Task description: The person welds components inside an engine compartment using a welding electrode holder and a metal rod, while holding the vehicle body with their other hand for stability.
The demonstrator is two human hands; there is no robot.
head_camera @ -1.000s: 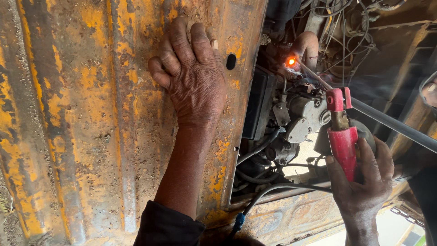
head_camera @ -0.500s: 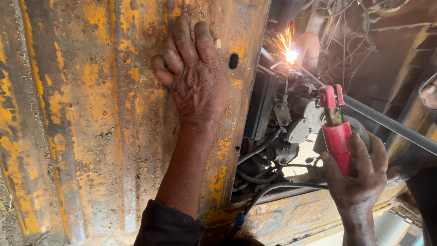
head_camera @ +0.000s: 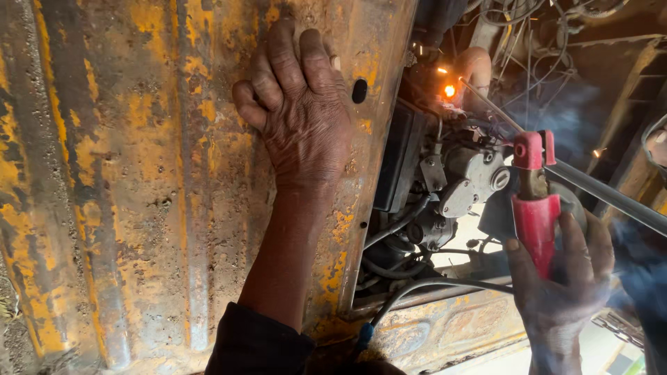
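Note:
My left hand (head_camera: pixel 299 114) lies flat against a rusty yellow ribbed metal panel (head_camera: pixel 125 194), fingers spread, holding nothing. My right hand (head_camera: pixel 559 278) grips the red handle of a welding electrode holder (head_camera: pixel 535 201). A thin electrode rod (head_camera: pixel 490 105) runs from its clamp up and left to a glowing orange spot (head_camera: pixel 449 90) on metal inside the opening. Bluish smoke drifts to the right of the rod.
Beside the panel's edge, an opening shows a grey engine part (head_camera: pixel 462 184) with hoses and cables (head_camera: pixel 410 292). A grey bar (head_camera: pixel 611 198) slants across the right. Tangled wires (head_camera: pixel 542 28) hang at the top. A small dark hole (head_camera: pixel 359 91) sits near my left fingers.
The bright sparks at the rod tip have died down to an orange glow, and smoke has appeared. My right hand with the holder has shifted slightly. The left hand has stayed on the panel.

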